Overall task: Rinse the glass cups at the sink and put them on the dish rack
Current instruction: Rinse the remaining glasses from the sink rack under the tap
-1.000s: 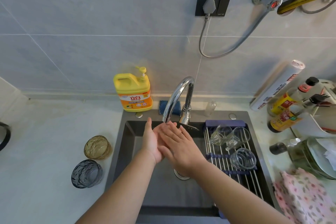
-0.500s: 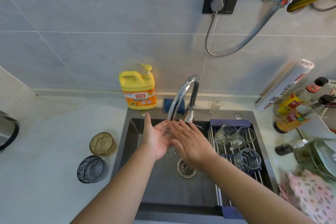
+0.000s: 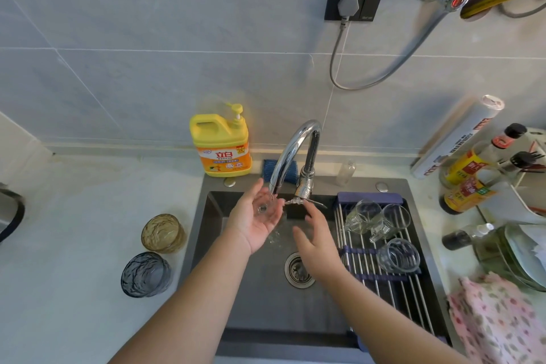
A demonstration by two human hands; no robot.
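Both hands hung empty under the faucet (image 3: 295, 142) at frame centre, left hand (image 3: 257, 221) palm-up, right hand (image 3: 316, 242) slack-fingered. Clear cups (image 3: 362, 216) lay on the dish rack (image 3: 369, 197), centre right; the amber cup (image 3: 162, 233) and grey cup (image 3: 146, 273) stood on the bench (image 3: 74, 216), lower left. A wet grip could let those slip.

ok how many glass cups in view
5. On the dish rack: back-left clear cup, back-right clear cup, front clear cup. On the counter left of the sink: amber cup, blue-grey cup. None looks hidden.
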